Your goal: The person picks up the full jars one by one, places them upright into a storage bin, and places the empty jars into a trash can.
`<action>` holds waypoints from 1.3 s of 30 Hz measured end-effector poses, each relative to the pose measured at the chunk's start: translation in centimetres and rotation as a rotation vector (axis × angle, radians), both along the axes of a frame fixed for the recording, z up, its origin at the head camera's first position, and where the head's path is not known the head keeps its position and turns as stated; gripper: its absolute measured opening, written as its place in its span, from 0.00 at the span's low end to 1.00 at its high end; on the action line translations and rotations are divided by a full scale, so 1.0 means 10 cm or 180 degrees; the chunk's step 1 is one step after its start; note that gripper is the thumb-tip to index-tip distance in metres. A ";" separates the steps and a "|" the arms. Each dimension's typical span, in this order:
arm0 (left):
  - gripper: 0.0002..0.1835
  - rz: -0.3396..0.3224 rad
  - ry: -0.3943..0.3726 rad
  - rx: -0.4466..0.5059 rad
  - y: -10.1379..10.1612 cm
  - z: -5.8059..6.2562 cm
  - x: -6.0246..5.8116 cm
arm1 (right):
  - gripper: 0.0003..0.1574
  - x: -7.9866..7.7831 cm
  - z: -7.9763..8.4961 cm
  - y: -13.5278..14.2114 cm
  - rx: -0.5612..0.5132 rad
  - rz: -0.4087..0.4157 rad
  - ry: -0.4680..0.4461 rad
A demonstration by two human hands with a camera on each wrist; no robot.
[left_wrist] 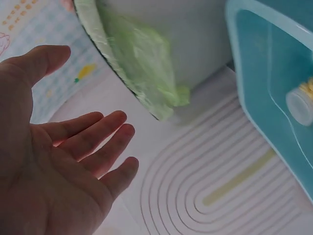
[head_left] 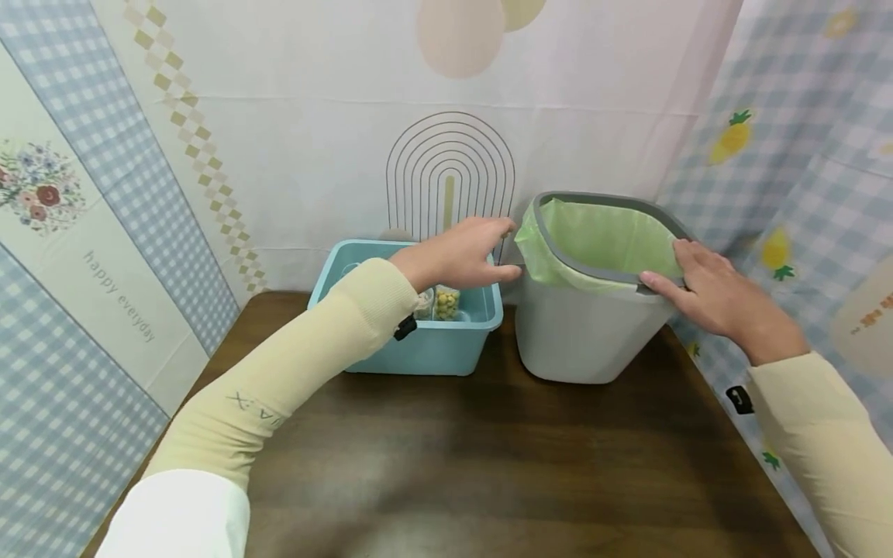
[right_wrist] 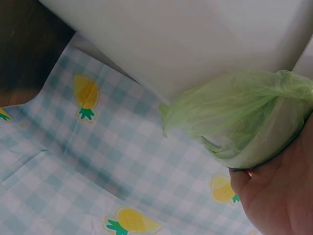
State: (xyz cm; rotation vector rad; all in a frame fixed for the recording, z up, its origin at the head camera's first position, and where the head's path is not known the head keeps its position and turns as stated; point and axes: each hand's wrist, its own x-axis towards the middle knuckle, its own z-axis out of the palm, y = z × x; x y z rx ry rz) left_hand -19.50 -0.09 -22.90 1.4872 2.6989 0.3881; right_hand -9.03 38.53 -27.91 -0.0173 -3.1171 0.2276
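Note:
A grey-white trash bin (head_left: 586, 333) with a grey rim stands at the back right, lined with a green plastic bag (head_left: 614, 232) folded over the rim. My right hand (head_left: 722, 298) rests on the bin's right front rim, thumb along the front edge and fingers over the corner. In the right wrist view the bag's overhang (right_wrist: 220, 112) droops beside that hand. Reaching over the blue tub (head_left: 418, 353), my left hand (head_left: 463, 252) holds nothing, thumb and fingers spread near the bag's left edge. The left wrist view shows its bare palm.
Inside the tub is a clear jar of yellow pieces (head_left: 446, 304), with another clear container (head_left: 423, 304) beside it, partly hidden by the left wrist. Both bin and tub stand on a dark wooden table (head_left: 488, 457). Patterned cloth (head_left: 314, 155) hangs behind and at both sides.

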 end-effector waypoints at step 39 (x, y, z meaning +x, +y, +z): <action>0.52 0.0755 0.0326 -0.0425 -1.44 -1.04 -0.13 | 0.64 0.09 0.17 0.03 0.0179 0.0005 -0.0090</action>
